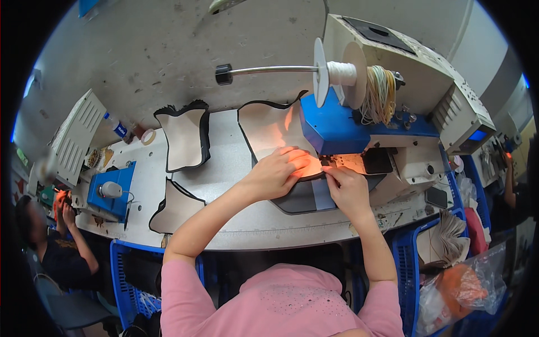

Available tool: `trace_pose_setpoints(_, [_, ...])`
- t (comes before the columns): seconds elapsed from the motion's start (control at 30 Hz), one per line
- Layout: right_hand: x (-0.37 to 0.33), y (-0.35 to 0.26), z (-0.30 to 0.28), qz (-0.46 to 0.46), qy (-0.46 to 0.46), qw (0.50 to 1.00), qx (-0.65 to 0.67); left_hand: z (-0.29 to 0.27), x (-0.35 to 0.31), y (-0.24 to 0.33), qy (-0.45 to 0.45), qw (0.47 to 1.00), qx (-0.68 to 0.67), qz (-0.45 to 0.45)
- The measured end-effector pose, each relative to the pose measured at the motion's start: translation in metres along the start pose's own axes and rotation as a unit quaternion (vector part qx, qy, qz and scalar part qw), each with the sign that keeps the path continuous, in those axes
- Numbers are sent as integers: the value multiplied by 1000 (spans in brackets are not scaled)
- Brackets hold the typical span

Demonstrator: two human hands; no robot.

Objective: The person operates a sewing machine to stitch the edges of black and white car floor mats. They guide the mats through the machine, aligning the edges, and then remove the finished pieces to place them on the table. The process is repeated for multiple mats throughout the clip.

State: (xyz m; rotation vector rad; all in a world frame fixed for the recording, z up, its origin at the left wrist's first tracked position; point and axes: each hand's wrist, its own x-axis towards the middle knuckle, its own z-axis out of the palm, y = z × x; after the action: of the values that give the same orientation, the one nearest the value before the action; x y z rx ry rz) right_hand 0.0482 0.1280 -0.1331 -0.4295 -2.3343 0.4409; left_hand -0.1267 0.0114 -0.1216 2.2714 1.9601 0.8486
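Note:
Under the blue head of the sewing machine [337, 124] lies a beige panel with a black edge [263, 124], lit orange by the machine's lamp. My left hand [278, 173] rests on this panel, fingers stretched out and lying flat just left of the presser area. Close to the panel's near edge, right beside the needle area, my right hand [349, 190] has its thumb and fingers pinched on the edge. The needle itself is too small to make out. A stack of similar black-edged panels [186, 137] lies to the left, with another panel [175, 210] nearer to me.
A reel of white tape [341, 74] and hanging elastic loops [379, 95] sit above the machine. Blue crates [405, 269] flank me; the right one holds beige pieces [443, 241]. A phone [435, 197] lies at right. A co-worker [64, 247] sits at left by another blue machine [112, 191].

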Motion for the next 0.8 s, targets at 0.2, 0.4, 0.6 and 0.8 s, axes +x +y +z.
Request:
trace_pose_setpoints(0.2, [-2,4,3,-43,15,999,7,0,-6,0,9,998,53,38])
trace_pose_setpoints(0.4, [-5,2,-2,-32,14,999,38,-9,10,2,-9,997,47,68])
trace_pose_setpoints(0.6, [-22,14,-17,-40,31,995,82,-9,12,-9,-65,994,12,84])
trace_pose_setpoints(0.8, [-32,22,-17,-24,55,993,104,-13,18,-11,-82,992,5,96])
